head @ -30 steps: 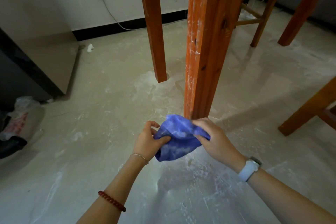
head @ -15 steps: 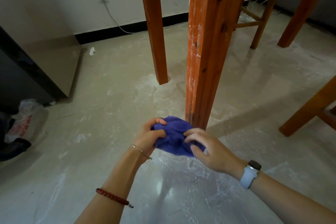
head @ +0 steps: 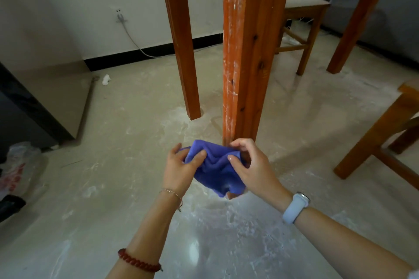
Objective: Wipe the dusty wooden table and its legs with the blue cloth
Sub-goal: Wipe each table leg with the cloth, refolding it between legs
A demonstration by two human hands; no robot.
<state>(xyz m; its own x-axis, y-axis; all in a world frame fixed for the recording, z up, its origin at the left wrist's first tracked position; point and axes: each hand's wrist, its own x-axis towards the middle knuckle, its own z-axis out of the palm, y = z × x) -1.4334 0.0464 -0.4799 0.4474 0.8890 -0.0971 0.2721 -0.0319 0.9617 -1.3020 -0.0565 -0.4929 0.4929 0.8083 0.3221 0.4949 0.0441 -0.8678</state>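
Note:
A crumpled blue cloth [head: 215, 170] hangs between both hands, low over the floor. My left hand [head: 181, 170] pinches its left edge and my right hand [head: 251, 167] grips its right side. Directly behind the cloth stands a thick orange wooden table leg [head: 247, 56], streaked with white dust along its left corner; its foot is hidden by the cloth and my right hand. A thinner table leg [head: 181, 41] stands further back to the left, and a third leg [head: 356, 20] slants at the far right.
White dust covers the pale floor [head: 204, 244] around the legs. A wooden chair [head: 303, 22] stands behind the near leg, and more chair legs [head: 371, 142] are at the right. A cabinet [head: 40, 88] and plastic bag [head: 18, 165] lie left. A cable [head: 136, 43] runs along the wall.
Both hands have shifted their hold on the cloth, bunching it and then spreading it wider between them. The view has tilted up slightly.

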